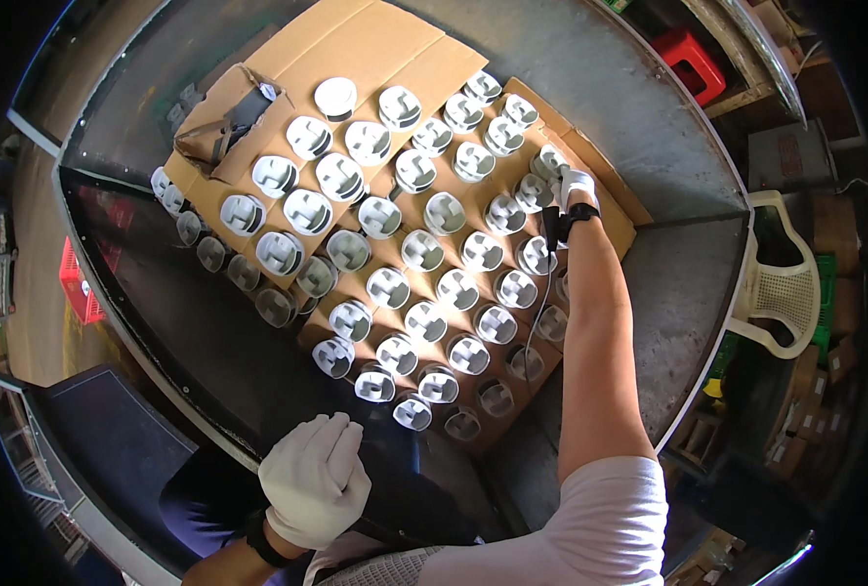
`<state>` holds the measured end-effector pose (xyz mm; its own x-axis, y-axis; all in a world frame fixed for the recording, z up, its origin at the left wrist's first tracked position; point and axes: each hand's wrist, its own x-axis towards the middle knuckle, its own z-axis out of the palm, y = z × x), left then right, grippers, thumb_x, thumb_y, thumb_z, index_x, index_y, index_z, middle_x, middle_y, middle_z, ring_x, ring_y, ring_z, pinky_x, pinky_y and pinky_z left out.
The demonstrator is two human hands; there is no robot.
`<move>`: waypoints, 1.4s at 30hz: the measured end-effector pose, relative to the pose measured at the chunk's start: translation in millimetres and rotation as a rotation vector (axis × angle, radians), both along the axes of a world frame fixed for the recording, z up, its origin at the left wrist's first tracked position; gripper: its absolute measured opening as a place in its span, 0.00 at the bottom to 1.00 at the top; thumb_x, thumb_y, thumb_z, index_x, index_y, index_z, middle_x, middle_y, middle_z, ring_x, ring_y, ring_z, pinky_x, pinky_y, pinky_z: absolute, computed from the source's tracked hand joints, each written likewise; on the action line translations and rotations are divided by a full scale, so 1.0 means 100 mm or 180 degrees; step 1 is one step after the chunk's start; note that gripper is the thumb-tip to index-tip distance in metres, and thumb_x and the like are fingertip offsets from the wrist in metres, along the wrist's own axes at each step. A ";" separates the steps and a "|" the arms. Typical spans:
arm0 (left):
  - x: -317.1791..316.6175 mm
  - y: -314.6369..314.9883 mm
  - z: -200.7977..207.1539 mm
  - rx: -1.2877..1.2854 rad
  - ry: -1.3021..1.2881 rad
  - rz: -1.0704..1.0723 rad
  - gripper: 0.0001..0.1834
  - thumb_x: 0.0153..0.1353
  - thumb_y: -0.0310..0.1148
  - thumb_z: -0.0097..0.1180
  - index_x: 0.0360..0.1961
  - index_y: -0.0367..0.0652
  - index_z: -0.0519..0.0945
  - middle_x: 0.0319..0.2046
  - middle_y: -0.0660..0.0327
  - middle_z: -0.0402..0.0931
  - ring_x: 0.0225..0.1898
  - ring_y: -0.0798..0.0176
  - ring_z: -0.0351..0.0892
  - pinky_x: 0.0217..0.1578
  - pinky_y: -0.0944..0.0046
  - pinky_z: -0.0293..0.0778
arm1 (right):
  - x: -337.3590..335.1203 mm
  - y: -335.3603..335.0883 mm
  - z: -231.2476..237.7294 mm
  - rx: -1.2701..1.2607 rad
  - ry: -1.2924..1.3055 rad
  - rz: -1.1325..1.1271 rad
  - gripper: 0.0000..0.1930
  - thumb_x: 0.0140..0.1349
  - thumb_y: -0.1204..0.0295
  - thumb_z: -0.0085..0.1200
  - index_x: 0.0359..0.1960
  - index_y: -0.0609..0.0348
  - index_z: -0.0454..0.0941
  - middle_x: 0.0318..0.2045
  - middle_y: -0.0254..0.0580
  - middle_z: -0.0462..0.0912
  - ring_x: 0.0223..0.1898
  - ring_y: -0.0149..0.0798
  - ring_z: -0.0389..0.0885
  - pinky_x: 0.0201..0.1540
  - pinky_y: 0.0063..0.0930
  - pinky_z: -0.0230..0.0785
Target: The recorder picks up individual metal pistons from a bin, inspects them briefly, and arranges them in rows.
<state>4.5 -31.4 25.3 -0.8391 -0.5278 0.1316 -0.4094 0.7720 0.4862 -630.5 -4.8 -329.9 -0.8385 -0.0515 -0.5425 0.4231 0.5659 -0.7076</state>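
Rows of metal pistons (424, 251) stand on brown cardboard sheets (541, 127) inside a metal bin, most with their hollow undersides up. At the far right of the rows, my right hand (578, 184), in a white glove, has its fingers closed on a piston (549, 161); the fingertips are partly hidden. My left hand (315, 479), also gloved in white, hovers over the near edge of the bin, below the nearest pistons. Its fingers are bent and pressed together, and whatever lies inside them, if anything, is hidden.
A raised cardboard sheet (375, 49) at the upper left bears more pistons and an opened carton (229, 122). Metal walls (683, 303) enclose the load. Beside my right wrist hangs a black cabled piece (551, 227). A pale plastic chair (781, 283) stands outside at right.
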 end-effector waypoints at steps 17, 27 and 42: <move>-0.01 -0.02 -0.01 0.0106 -0.0071 -0.0087 0.19 0.39 0.19 0.61 0.38 0.38 0.81 0.38 0.51 0.82 0.36 0.46 0.83 0.37 0.53 0.81 | -0.07 0.00 0.20 0.0433 0.0082 0.0183 0.13 0.63 0.61 0.58 0.35 0.59 0.85 0.32 0.45 0.87 0.39 0.43 0.86 0.35 0.36 0.77; 0.02 0.04 -0.05 0.0150 -0.0251 0.0002 0.21 0.40 0.19 0.61 0.40 0.38 0.82 0.39 0.51 0.82 0.37 0.46 0.83 0.37 0.54 0.81 | 0.20 -0.06 0.14 0.2485 0.1359 0.1924 0.19 0.61 0.56 0.55 0.44 0.57 0.85 0.44 0.45 0.87 0.48 0.48 0.86 0.46 0.35 0.76; 0.13 0.03 0.06 -0.0070 -0.0435 0.0247 0.14 0.44 0.21 0.61 0.36 0.38 0.82 0.35 0.54 0.82 0.35 0.50 0.83 0.37 0.56 0.80 | 3.42 -0.58 1.18 -0.1097 0.1851 0.3974 0.11 0.62 0.70 0.50 0.40 0.54 0.85 0.36 0.47 0.86 0.39 0.47 0.84 0.43 0.35 0.76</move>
<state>17.3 -28.7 31.7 -0.8067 -0.5901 0.0312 -0.5295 0.7453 0.4051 -288.3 -63.0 -211.6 -0.2403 -0.9694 0.0501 -0.6133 0.1116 -0.7820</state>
